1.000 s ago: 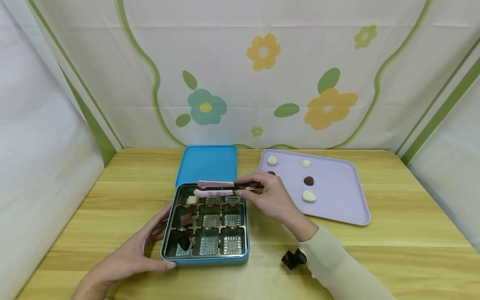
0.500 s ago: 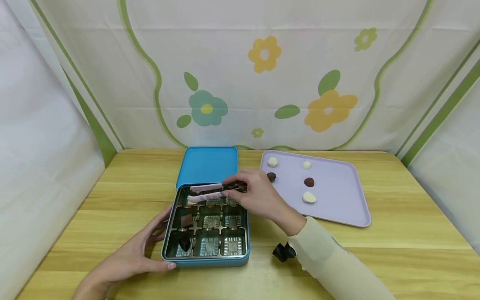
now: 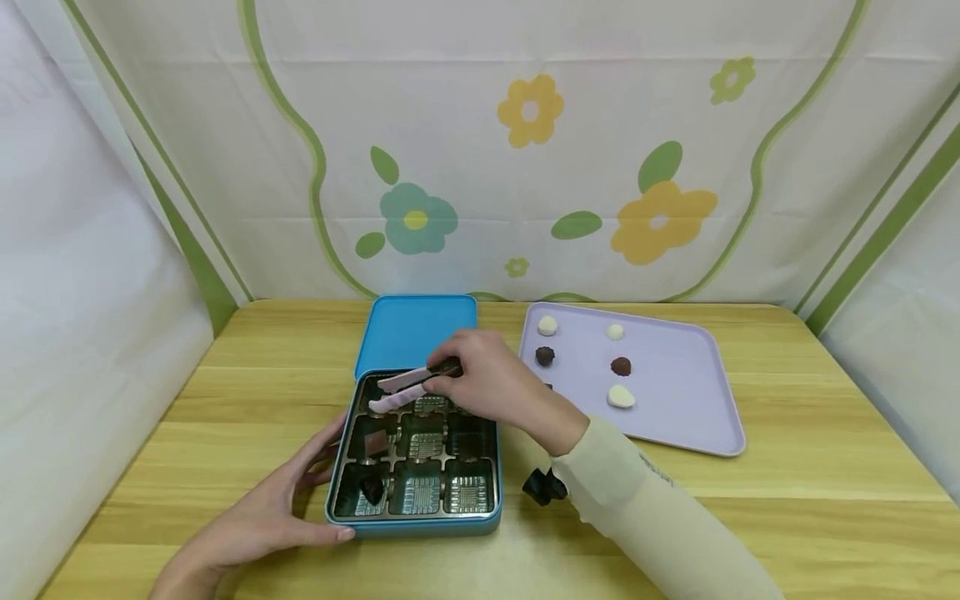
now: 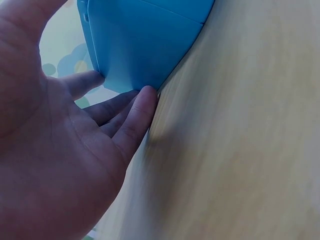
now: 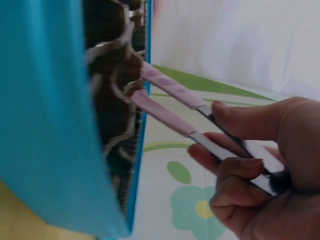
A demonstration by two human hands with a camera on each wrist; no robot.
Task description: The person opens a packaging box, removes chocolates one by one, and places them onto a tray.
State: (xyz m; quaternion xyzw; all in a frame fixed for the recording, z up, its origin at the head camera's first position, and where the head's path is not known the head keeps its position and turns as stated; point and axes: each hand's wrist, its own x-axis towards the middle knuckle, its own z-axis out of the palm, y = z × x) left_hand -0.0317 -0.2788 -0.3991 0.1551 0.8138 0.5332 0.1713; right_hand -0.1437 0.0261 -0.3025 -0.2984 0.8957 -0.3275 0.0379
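Note:
A blue tin [image 3: 423,528] with a gold-brown divided insert stands in front of me in the head view. My left hand [image 3: 277,500] rests against its left side, thumb at the front corner, fingers nearly straight in the left wrist view. My right hand [image 3: 487,375] grips a pair of tongs [image 3: 397,401] with pink tips over the tin's back-left compartment. In the right wrist view the tongs' tips reach inside the rim, slightly apart. The left column holds a brown square chocolate [image 3: 376,443] in its middle compartment and a dark chocolate [image 3: 371,489] in front.
Behind the tin lies its blue lid [image 3: 420,329]. To the right, a lilac tray [image 3: 697,392] bears several chocolates, white ones [image 3: 621,397] and dark brown ones [image 3: 621,366]. A black device [image 3: 543,486] hangs under my right wrist. A flowered cloth [image 3: 450,108] closes off the table's back.
My right hand has moved left with the tongs, and their tips have lowered into the back-left compartment, now covering the white piece seen there earlier. My left hand stays at the tin.

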